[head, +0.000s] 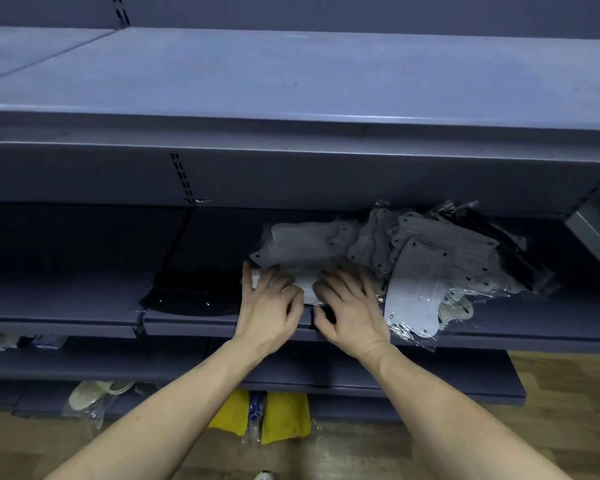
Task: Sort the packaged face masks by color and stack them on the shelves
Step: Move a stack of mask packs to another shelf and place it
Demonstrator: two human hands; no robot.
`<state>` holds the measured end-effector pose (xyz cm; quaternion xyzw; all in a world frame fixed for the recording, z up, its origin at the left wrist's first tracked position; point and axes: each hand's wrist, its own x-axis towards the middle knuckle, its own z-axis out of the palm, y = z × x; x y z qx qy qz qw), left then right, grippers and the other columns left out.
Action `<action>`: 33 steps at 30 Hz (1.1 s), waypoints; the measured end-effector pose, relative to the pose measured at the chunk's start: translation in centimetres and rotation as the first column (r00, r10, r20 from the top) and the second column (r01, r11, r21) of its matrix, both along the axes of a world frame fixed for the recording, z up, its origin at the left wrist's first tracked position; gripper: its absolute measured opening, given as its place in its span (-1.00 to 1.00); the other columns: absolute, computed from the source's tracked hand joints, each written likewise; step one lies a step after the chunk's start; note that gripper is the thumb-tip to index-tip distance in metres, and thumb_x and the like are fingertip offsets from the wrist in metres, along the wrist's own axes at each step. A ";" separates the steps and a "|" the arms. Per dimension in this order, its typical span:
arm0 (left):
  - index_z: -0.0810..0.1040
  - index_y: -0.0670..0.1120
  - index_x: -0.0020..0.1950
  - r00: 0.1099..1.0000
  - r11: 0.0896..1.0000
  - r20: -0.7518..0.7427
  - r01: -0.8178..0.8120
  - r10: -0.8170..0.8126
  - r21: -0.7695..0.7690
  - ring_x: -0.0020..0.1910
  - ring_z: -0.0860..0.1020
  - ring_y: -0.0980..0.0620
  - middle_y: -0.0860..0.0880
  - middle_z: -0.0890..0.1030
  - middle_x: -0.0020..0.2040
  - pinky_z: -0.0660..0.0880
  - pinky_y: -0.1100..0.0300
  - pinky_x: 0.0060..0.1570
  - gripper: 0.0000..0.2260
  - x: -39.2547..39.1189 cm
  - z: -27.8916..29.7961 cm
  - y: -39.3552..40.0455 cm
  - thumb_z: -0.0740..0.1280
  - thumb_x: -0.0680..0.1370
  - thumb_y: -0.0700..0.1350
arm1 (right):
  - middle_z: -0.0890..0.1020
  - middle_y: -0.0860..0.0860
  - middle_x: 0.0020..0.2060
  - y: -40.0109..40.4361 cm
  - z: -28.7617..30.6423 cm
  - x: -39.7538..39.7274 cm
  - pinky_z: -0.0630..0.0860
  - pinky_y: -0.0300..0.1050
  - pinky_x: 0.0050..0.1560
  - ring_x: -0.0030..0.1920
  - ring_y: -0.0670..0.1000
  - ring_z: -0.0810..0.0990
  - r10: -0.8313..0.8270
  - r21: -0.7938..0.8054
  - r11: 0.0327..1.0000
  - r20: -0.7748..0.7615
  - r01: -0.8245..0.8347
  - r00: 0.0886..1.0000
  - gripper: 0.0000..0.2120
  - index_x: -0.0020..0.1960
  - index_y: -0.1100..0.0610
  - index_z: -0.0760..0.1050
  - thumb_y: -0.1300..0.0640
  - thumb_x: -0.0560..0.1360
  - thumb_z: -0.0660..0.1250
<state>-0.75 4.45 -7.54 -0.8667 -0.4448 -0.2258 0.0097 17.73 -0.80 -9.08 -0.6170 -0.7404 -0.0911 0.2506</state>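
Note:
A stack of white packaged masks (302, 249) lies on the middle shelf (84, 320). My left hand (269, 304) and my right hand (350, 308) both rest on the stack's front edge, fingers spread and bent over a white pack. What lies under the palms is hidden. To the left of the hands sits a pile of black packaged masks (193, 292). On the right a loose heap of white packs (426, 268) spills over the shelf's front lip, with black packs (489, 233) behind it.
The wide upper shelf (291, 81) overhangs the middle one. Cream masks (90, 396) lie on the bottom shelf, and a yellow packaged item (281, 417) lies by the wooden floor. Small items (21, 341) sit under the middle shelf at the left.

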 end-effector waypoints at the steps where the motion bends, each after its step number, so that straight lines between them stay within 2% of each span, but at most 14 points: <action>1: 0.70 0.01 -0.09 1.000 1.000 0.012 0.012 -0.012 0.005 0.35 0.44 -0.08 0.06 0.66 0.09 -0.03 -0.32 0.48 -0.66 -0.1 0.0 -0.2 0.13 0.60 0.02 | 0.63 0.02 0.19 -0.1 -0.2 0.0 0.33 0.15 0.37 0.32 0.10 0.50 0.018 -0.005 1.000 -0.006 -0.018 1.000 -0.66 0.13 0.13 0.63 -0.04 0.49 0.28; 4: 0.70 -0.03 -0.11 0.999 0.999 -0.041 -0.015 0.017 0.043 0.40 0.40 -0.13 0.00 0.67 0.10 0.01 -0.36 0.46 -0.74 0.2 0.3 -0.5 0.21 0.55 -0.03 | 0.65 0.00 0.12 -0.3 -0.3 -0.2 0.48 -0.03 0.15 0.17 0.05 0.56 -0.008 -0.060 0.998 -0.065 0.004 0.998 -0.66 0.07 0.12 0.64 -0.08 0.53 0.23; 8: 0.64 -0.12 -0.16 0.988 0.994 -0.116 -0.107 0.106 -0.004 0.26 0.51 -0.17 -0.08 0.66 -0.05 0.16 -0.28 0.43 -0.85 1.5 0.6 -0.7 0.30 0.48 -0.09 | 0.58 0.00 -0.10 -0.5 0.3 -0.2 0.41 -0.07 -0.03 -0.07 0.07 0.51 -0.062 -0.094 0.994 -0.060 0.056 0.996 -0.73 -0.08 0.12 0.56 -0.03 0.54 0.19; 9: 0.62 -0.12 -0.13 0.987 0.990 -0.098 -0.133 0.128 -0.049 0.14 0.56 -0.16 -0.08 0.64 -0.11 0.28 -0.18 0.38 -0.84 1.8 0.7 -0.7 0.27 0.49 -0.09 | 0.55 0.01 -0.13 -0.5 0.4 -0.3 0.41 -0.05 -0.04 -0.10 0.07 0.48 -0.073 -0.101 0.993 -0.058 0.067 0.996 -0.76 -0.09 0.12 0.54 -0.02 0.53 0.19; 11: 0.58 -0.13 -0.03 0.985 0.978 -0.042 -0.170 0.166 -0.122 -0.07 0.58 -0.15 -0.09 0.62 -0.14 0.45 -0.01 0.06 -0.81 2.3 1.2 -0.2 0.21 0.53 -0.10 | 0.52 0.02 -0.11 -0.5 0.7 -0.4 0.44 0.00 -0.02 -0.09 0.08 0.44 -0.069 -0.139 0.988 -0.023 0.065 0.997 -0.80 -0.04 0.11 0.51 0.03 0.49 0.19; 12: 0.56 -0.14 0.06 0.984 0.972 -0.042 -0.178 0.174 -0.150 -0.09 0.58 -0.16 -0.11 0.62 -0.09 0.46 0.01 -0.06 -0.80 2.6 1.5 0.2 0.21 0.55 -0.11 | 0.51 0.03 -0.07 -0.4 0.8 -0.4 0.46 0.03 -0.01 -0.06 0.09 0.44 -0.052 -0.163 0.985 0.019 0.054 0.998 -0.77 0.02 0.11 0.51 0.04 0.46 0.18; 14: 0.49 -0.14 0.28 0.982 0.962 -0.091 -0.179 0.163 -0.205 0.05 0.54 -0.16 -0.13 0.57 0.12 0.44 0.02 -0.12 -0.71 3.1 2.0 1.6 0.21 0.58 -0.14 | 0.52 0.06 0.08 -0.2 0.9 -0.5 0.48 0.07 0.09 0.08 0.13 0.45 -0.018 -0.208 0.977 0.088 0.036 0.996 -0.64 0.18 0.11 0.50 0.04 0.44 0.17; 17: 0.34 -0.11 0.50 0.988 0.964 -0.092 -0.144 0.126 -0.224 0.39 0.34 -0.18 -0.14 0.34 0.46 0.45 0.00 0.10 -0.56 3.5 2.1 4.0 0.22 0.60 -0.17 | 0.46 0.12 0.31 0.1 1.2 -0.4 0.40 0.10 0.31 0.34 0.18 0.37 -0.058 -0.256 0.964 0.043 0.067 0.997 -0.52 0.32 0.13 0.47 0.04 0.43 0.15; 20: 0.09 -0.08 0.61 0.982 0.952 -0.177 -0.119 0.070 -0.282 0.58 0.04 -0.14 -0.09 0.08 0.61 0.17 -0.02 0.46 -0.47 4.0 1.6 5.8 0.14 0.65 -0.17 | 0.34 0.13 0.45 0.1 1.4 -0.3 0.26 0.04 0.46 0.48 0.16 0.23 -0.127 -0.279 0.954 -0.043 0.110 0.991 -0.42 0.43 0.17 0.38 0.04 0.43 0.18; 22: 0.04 -0.07 0.62 0.965 0.939 -0.248 -0.162 0.086 -0.303 0.55 0.13 -0.13 -0.10 0.20 0.57 0.11 -0.03 0.51 -0.47 4.4 1.3 6.2 0.12 0.66 -0.15 | 0.29 0.13 0.50 0.2 1.4 -0.3 0.21 0.03 0.51 0.53 0.14 0.16 -0.136 -0.300 0.948 -0.069 0.110 0.988 -0.37 0.48 0.20 0.32 0.01 0.45 0.16; 25: 0.23 -0.09 0.56 0.937 0.961 -0.309 -0.222 0.163 -0.165 0.32 0.41 -0.15 -0.12 0.44 0.36 0.26 -0.03 0.40 -0.53 4.9 1.1 5.9 0.14 0.63 -0.19 | 0.28 0.13 0.52 0.4 1.3 -0.3 0.15 0.01 0.54 0.55 0.12 0.14 -0.144 -0.321 0.941 -0.077 0.112 0.987 -0.33 0.51 0.22 0.29 -0.04 0.46 0.11; 28: 0.60 -0.08 0.19 0.935 0.979 -0.318 -0.191 0.159 -0.070 0.07 0.53 -0.13 -0.10 0.55 0.11 0.42 0.03 0.15 -0.73 5.2 0.8 5.5 0.25 0.53 -0.26 | 0.26 0.15 0.53 0.4 1.1 -0.2 0.10 -0.01 0.55 0.56 0.13 0.13 -0.157 -0.331 0.936 -0.085 0.121 0.984 -0.30 0.54 0.23 0.24 -0.08 0.47 0.10; 30: 0.67 -0.07 -0.01 0.954 0.982 -0.251 -0.184 0.166 -0.049 -0.06 0.57 -0.12 -0.09 0.58 -0.01 0.48 0.04 -0.03 -0.80 4.8 0.6 5.6 0.36 0.45 -0.28 | 0.23 0.15 0.55 0.3 1.1 -0.2 0.11 0.00 0.56 0.56 0.13 0.12 -0.163 -0.321 0.939 -0.098 0.124 0.982 -0.28 0.56 0.23 0.20 -0.08 0.47 0.13; 33: 0.66 -0.13 -0.13 0.981 0.983 -0.099 -0.176 0.169 -0.061 -0.19 0.59 -0.13 -0.11 0.59 -0.08 0.51 0.03 -0.15 -0.83 3.6 0.4 5.5 0.41 0.36 -0.35 | 0.14 0.13 0.58 0.2 1.4 -0.2 0.07 0.01 0.57 0.58 0.12 0.06 -0.154 -0.290 0.950 -0.105 0.118 0.982 -0.25 0.58 0.21 0.13 -0.07 0.47 0.17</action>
